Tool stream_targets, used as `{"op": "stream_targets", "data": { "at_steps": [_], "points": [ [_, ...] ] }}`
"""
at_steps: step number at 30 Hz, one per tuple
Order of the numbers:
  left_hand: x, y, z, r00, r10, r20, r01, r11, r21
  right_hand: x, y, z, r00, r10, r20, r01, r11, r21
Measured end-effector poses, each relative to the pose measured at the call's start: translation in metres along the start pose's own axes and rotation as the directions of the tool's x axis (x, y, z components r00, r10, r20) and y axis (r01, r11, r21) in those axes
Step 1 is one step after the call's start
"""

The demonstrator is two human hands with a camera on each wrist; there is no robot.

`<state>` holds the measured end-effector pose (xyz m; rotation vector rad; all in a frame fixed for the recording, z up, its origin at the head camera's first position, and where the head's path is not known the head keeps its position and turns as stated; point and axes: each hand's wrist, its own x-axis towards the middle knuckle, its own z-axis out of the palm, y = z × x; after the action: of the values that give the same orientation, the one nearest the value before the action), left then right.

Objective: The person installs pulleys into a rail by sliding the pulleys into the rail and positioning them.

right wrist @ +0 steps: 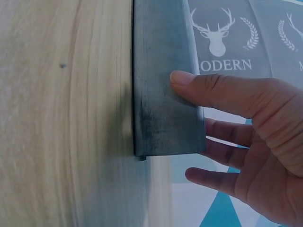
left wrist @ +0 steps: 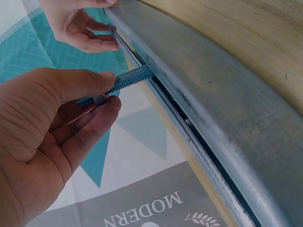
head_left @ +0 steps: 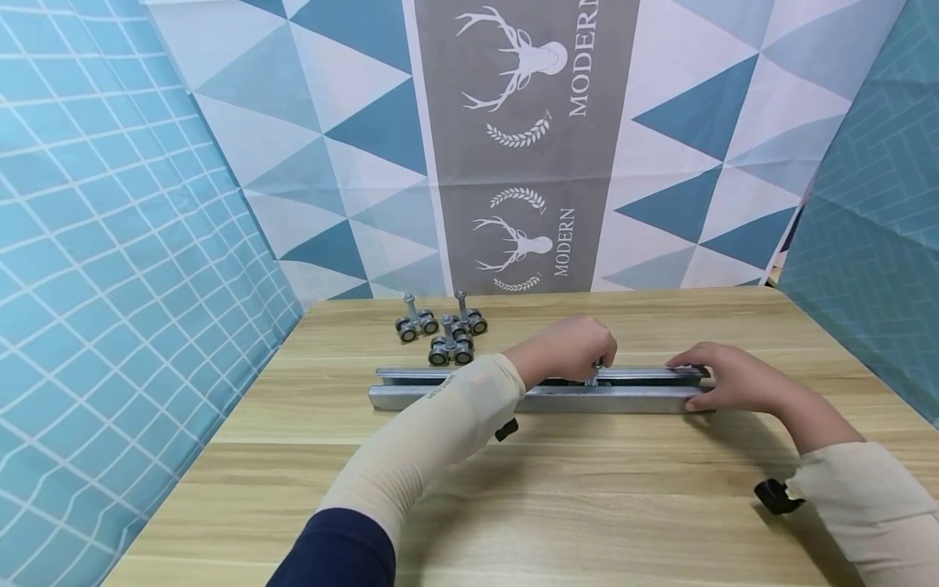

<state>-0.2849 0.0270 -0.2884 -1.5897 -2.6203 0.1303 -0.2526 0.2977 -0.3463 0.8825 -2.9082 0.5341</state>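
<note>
A long metal channel rail lies across the wooden table, its slot facing up. Out of the slot stands a threaded bolt, which my left hand pinches between thumb and fingertips; what the bolt joins inside the rail is hidden. In the left wrist view my left hand holds the bolt near a nut. At the rail's right end my right hand grips its two sides. The right wrist view shows that thumb on the metal face of the rail, the other fingers partly behind it.
Several roller trolleys with upright bolts stand on the table behind the rail's left part. Patterned cloth hangs behind the table, with blue cloth at both sides. A black object shows beside the right sleeve.
</note>
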Motion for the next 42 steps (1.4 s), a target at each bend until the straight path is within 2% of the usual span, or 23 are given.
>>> {"op": "stream_targets", "data": {
  "at_steps": [13,23,33,42],
  "points": [
    [0.006,0.002,0.000,1.000,-0.010,0.006,0.010,1.000,-0.022,-0.007,0.005,-0.001,0.998,0.057,-0.004,-0.057,0.998,0.032],
    [0.009,0.001,0.002,1.000,0.000,0.005,0.000,0.999,-0.034,-0.011,0.009,-0.001,0.995,0.096,0.017,-0.097,0.993,0.061],
    [0.012,0.001,0.001,1.000,-0.012,0.022,0.013,0.999,-0.040,-0.016,0.012,0.002,0.990,0.135,0.038,-0.138,0.986,0.092],
    [0.014,0.001,0.002,1.000,-0.003,0.011,0.003,0.999,-0.034,-0.020,0.012,0.005,0.989,0.149,0.021,-0.151,0.980,0.130]
  ]
}}
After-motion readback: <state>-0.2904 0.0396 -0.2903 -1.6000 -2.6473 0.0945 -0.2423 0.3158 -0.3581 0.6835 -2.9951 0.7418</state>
